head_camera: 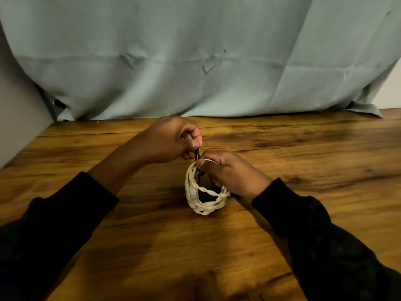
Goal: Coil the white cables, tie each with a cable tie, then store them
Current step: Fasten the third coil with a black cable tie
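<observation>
Head view shows 1 white cable [205, 197] already wound into a small coil at the centre of the frame, standing on edge on the wooden table [314, 148]. Its clear plug lies against the coil's left side. The right hand [230, 173] has its fingers curled round the top of the coil, thumb pressed on the strands. The left hand [171, 141], just above and to the left, pinches the tail of a black cable tie [197, 156] between thumb and fingers. The tie runs down through the coil's top. Coiling of this cable looks finished and the tying is under way, though whether the tie is cinched I cannot tell. Storing remains to be done. No other cables, ties or container show; a pale cloth [195, 61] fills the upper frame.
</observation>
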